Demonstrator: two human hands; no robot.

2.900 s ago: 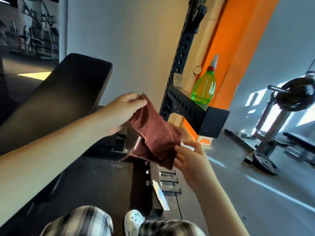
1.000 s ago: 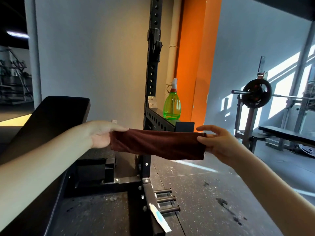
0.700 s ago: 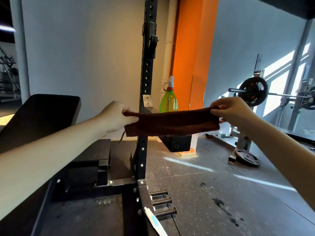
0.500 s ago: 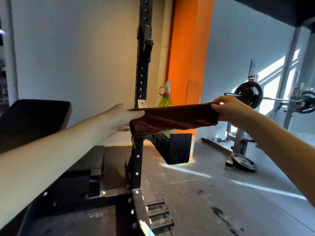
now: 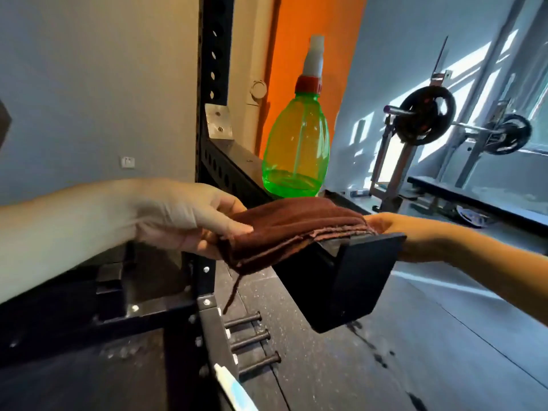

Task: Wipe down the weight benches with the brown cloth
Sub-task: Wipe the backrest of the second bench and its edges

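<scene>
A person's left hand grips the near-left end of a folded brown cloth, thumb laid flat along the top and fingers curled underneath the layers. The right hand reaches in from the right and meets the cloth's far-right end. Its fingertips are lost under the folds and behind the rack arm, so how firmly it holds cannot be told.

The cloth is folded into a thick stack with its frayed edges facing the camera. It lies across the top of a black steel rack arm that juts toward the viewer. Its left end droops off the arm's side in the left hand, and a loose thread dangles below.

Just beyond the cloth, on the same arm, a green spray bottle with a red collar and white nozzle stands upright. It is close behind the cloth; whether the two touch cannot be told. The arm joins a perforated black upright at the left, in front of a pale wall and an orange panel.

Three metal pegs stick out near the rack's base, above the speckled dark floor. Far to the right, well apart from the hands, a weight bench sits beneath a barbell loaded with plates, in patches of sunlight.
</scene>
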